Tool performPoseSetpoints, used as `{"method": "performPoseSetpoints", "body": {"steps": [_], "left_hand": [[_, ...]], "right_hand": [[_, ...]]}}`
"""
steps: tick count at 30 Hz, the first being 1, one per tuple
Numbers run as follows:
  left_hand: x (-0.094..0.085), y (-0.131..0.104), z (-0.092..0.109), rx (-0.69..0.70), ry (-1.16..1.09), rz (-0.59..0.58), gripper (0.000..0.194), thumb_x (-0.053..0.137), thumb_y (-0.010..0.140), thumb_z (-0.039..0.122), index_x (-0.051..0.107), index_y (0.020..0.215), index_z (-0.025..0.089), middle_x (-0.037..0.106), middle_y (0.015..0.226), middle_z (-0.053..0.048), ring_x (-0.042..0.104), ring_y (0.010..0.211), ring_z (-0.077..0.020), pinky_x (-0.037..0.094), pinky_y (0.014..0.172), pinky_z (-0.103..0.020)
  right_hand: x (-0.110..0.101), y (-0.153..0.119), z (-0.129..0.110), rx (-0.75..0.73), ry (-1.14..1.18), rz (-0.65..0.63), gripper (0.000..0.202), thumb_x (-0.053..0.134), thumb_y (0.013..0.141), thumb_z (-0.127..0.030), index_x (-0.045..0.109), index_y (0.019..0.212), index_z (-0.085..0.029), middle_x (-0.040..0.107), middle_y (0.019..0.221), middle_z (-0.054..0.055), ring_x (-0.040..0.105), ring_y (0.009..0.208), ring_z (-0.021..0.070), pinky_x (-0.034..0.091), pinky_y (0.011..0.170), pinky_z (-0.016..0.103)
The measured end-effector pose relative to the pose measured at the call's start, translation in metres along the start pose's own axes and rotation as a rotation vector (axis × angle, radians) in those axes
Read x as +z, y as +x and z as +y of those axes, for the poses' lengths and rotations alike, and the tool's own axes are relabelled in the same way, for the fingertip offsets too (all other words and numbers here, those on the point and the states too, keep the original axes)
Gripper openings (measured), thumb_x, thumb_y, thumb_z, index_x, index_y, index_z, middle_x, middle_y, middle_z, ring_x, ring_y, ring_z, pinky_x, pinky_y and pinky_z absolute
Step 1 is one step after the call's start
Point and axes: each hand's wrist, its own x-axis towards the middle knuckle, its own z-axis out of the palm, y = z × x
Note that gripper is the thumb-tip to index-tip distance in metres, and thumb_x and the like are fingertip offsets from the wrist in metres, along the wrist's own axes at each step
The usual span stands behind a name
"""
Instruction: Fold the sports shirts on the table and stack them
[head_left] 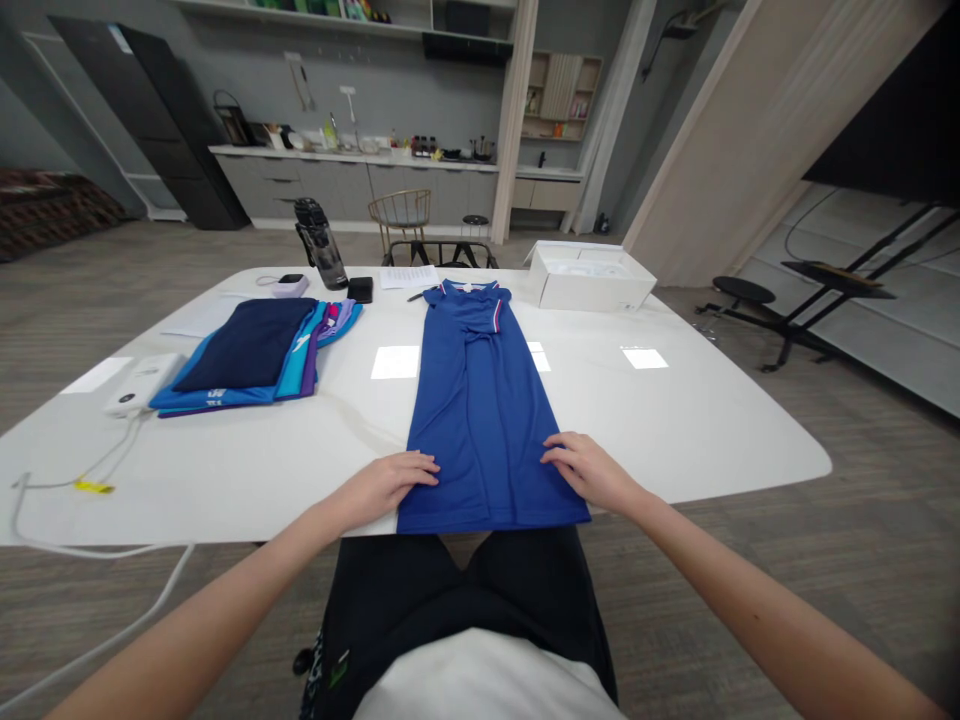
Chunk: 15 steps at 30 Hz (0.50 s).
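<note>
A blue polo shirt [484,420] lies lengthwise on the white table [675,420], its sides folded inward. Its collar points away from me, and the hem reaches the near table edge. One sleeve with red and white trim lies across the upper part. My left hand [391,487] rests at the shirt's lower left edge, fingers stretched out over the cloth. On the lower right edge, my right hand [589,468] touches the fabric with fingers loosely bent and nothing gripped that I can see.
To the left is a stack of folded clothes [247,350], beside a white power strip [142,385] with a cable. Farther back stand a water bottle [321,245], a black wallet-like item [361,290], papers [409,277] and a white box [592,278].
</note>
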Motion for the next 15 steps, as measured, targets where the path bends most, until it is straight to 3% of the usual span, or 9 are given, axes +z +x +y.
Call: {"method": "performPoseSetpoints", "body": {"steps": [3, 6, 12, 15], "left_hand": [[-0.005, -0.015, -0.006, -0.032, -0.050, -0.042, 0.063, 0.035, 0.086, 0.001, 0.075, 0.116, 0.039, 0.065, 0.137, 0.008, 0.050, 0.139, -0.0121, 0.035, 0.122, -0.038], [-0.010, -0.019, -0.008, -0.036, -0.115, -0.087, 0.066, 0.035, 0.082, -0.001, 0.075, 0.116, 0.039, 0.064, 0.138, 0.008, 0.047, 0.141, -0.0132, 0.034, 0.122, -0.039], [-0.012, -0.012, -0.013, 0.074, -0.126, -0.079, 0.036, 0.047, 0.096, 0.019, 0.078, 0.107, 0.033, 0.066, 0.135, -0.001, 0.050, 0.137, -0.0208, 0.038, 0.118, -0.040], [-0.010, -0.005, -0.013, 0.138, -0.136, -0.040, 0.025, 0.053, 0.095, 0.022, 0.077, 0.098, 0.028, 0.072, 0.120, -0.005, 0.059, 0.123, -0.0224, 0.043, 0.110, -0.039]], "right_hand": [[-0.013, -0.016, 0.019, -0.003, 0.016, -0.021, 0.039, 0.039, 0.099, -0.023, 0.076, 0.105, -0.034, 0.065, 0.118, 0.011, 0.061, 0.114, 0.0262, 0.049, 0.100, 0.046], [-0.020, -0.023, 0.030, -0.011, 0.096, -0.074, 0.035, 0.043, 0.100, -0.026, 0.077, 0.100, -0.033, 0.064, 0.113, 0.011, 0.062, 0.108, 0.0244, 0.051, 0.095, 0.042], [-0.019, -0.016, 0.023, -0.032, 0.204, -0.191, 0.017, 0.065, 0.090, -0.025, 0.078, 0.099, -0.030, 0.057, 0.118, 0.010, 0.055, 0.115, 0.0253, 0.046, 0.102, 0.042], [-0.018, -0.010, 0.018, -0.044, 0.266, -0.239, 0.015, 0.067, 0.086, -0.020, 0.079, 0.094, -0.027, 0.056, 0.111, 0.008, 0.055, 0.109, 0.0238, 0.047, 0.098, 0.040]]}}
